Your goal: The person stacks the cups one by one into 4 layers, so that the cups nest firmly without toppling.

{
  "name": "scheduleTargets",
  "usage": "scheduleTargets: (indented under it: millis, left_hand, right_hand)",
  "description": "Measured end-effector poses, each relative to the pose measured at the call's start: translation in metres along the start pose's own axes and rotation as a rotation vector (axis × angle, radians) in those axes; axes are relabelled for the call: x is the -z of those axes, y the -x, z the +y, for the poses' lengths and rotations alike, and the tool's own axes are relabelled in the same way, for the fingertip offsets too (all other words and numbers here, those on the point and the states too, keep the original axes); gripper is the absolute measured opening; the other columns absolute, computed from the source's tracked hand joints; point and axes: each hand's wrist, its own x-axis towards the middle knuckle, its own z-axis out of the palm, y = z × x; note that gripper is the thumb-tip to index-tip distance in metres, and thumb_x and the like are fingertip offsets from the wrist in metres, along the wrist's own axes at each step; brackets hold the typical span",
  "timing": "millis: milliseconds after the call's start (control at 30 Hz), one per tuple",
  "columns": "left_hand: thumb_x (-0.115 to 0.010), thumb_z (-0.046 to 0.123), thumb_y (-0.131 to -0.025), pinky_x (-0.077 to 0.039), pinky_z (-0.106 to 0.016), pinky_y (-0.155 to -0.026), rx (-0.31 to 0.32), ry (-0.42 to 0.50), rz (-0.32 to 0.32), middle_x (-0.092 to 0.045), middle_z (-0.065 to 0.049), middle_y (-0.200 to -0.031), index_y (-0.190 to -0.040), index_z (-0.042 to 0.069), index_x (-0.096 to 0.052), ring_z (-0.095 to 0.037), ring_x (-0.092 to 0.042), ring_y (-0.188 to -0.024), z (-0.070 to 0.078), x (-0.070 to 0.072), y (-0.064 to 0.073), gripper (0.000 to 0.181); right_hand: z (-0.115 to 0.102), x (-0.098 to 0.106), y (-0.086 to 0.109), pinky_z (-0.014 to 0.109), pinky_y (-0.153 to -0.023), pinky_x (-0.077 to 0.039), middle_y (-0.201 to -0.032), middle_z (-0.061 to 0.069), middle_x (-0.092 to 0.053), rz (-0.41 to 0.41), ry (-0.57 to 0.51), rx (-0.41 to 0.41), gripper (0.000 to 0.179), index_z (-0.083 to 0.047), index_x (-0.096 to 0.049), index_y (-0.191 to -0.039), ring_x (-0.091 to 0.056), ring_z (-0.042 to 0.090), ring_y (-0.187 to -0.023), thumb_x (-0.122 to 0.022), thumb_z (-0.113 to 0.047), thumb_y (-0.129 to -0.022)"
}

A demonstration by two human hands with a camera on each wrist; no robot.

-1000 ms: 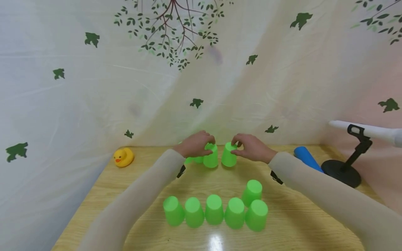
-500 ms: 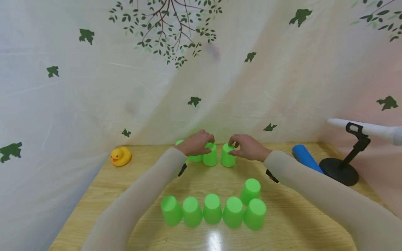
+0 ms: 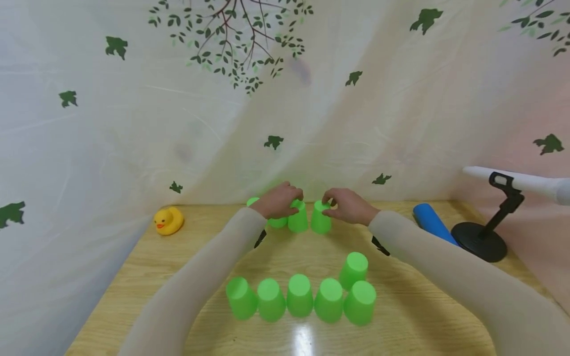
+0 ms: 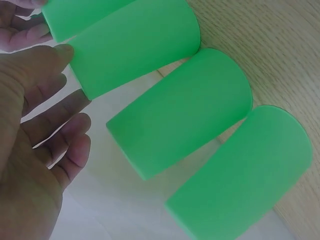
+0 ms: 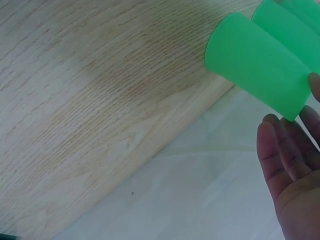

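At the back of the wooden table stands a short row of upside-down green cups. My left hand curls over the top of one green cup; the left wrist view shows the thumb of the left hand against that cup, with two more cups beside it. My right hand pinches the top of the neighbouring green cup. In the right wrist view the fingers of the right hand lie at the end of that cup.
A front row of several upside-down green cups stands near me, with one more cup behind its right end. A yellow duck sits far left. A blue cylinder and a black stand are at the right. A leaf-printed curtain closes the back.
Both hands stay on the same two cups at the back. The right hand's cup has edged slightly toward the left one, and the head view has shifted a little.
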Motion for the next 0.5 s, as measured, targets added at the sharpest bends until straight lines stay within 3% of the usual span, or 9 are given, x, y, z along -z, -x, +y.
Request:
scheduleTargets:
  millis: [500]
  left_hand:
    - [-0.069,0.020,-0.087,-0.042,-0.030,-0.088,0.069,-0.073,-0.017,-0.064,-0.005,-0.112,-0.115,0.009,-0.062,-0.024,-0.051,-0.101,0.000,0.000,-0.012,0.031]
  right_hand:
    - [0.001,-0.003,-0.014,0.041,-0.078,-0.050,-0.106,0.012,-0.060,0.050,0.073,-0.095,0.026,-0.002,-0.065,-0.108,-0.061,0.031,-0.093,-0.070,-0.015,-0.086]
